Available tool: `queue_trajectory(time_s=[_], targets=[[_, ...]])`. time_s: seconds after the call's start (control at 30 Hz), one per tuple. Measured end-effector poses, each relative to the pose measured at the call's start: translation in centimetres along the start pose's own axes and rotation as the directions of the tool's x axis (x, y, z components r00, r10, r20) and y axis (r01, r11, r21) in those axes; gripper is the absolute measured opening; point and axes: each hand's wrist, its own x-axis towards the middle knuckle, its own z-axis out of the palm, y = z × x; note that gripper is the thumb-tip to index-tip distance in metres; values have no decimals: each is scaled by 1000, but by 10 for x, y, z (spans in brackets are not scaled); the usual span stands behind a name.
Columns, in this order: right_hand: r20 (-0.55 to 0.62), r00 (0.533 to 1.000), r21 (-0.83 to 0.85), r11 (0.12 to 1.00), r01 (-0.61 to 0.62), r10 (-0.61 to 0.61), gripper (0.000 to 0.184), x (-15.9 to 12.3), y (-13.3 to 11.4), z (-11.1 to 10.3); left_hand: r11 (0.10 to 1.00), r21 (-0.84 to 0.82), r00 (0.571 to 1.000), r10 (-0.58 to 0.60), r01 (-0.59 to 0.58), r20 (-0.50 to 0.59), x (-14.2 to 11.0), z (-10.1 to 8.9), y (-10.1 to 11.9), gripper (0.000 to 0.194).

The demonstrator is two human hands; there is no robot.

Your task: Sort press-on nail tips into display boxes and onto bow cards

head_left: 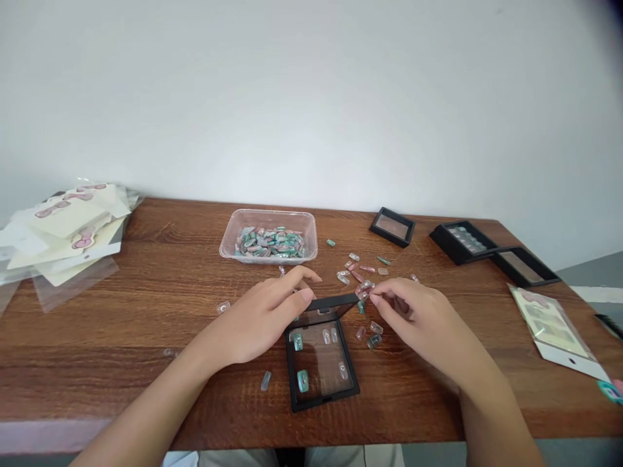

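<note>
A small black case [323,401] with a see-through base stands open before me, its lid [335,300] raised. Inside lie two teal press-on nails at the left and several clear ones at the right. My left hand [265,318] is at the lid's left corner, thumb and fingers apart and holding nothing I can see; some fingers are hidden. Just right of the lid, my right hand [413,311] has thumb and index finger pinched at a pale press-on nail [364,294] by the loose pile. More loose nails [374,340] lie between that hand and the case.
A clear plastic tub [311,241] of pink and teal nails stands behind. Black cases, one closed [392,227] and one open with nails [464,239], sit at the back right. Bagged cards [73,227] are piled at the left; another bagged card [555,327] lies at the right.
</note>
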Motion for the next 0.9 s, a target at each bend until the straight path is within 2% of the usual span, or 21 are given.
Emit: queue_trajectory(time_s=[0.17,0.4,0.53,0.7,0.9], targets=[[47,994,-81,992,-97,101,17,4,13,5,1000,3,1000,-16,16,8,1,1,-1,42],[80,992,-54,995,-89,93,13,6,9,8,1000,-24,1000,-3,3,-3,0,1,-1,40],[70,997,-15,999,-44,45,12,5,6,5,999,-51,1000,10,-10,3,1,1,-2,40],[5,1000,15,1000,-20,20,19,6,3,3,989,-60,990,128,-132,-63,2,1,-5,36],[-69,997,-13,1000,-17,16,18,10,7,8,963,-89,952,232,-253,-201,5,2,-8,31]])
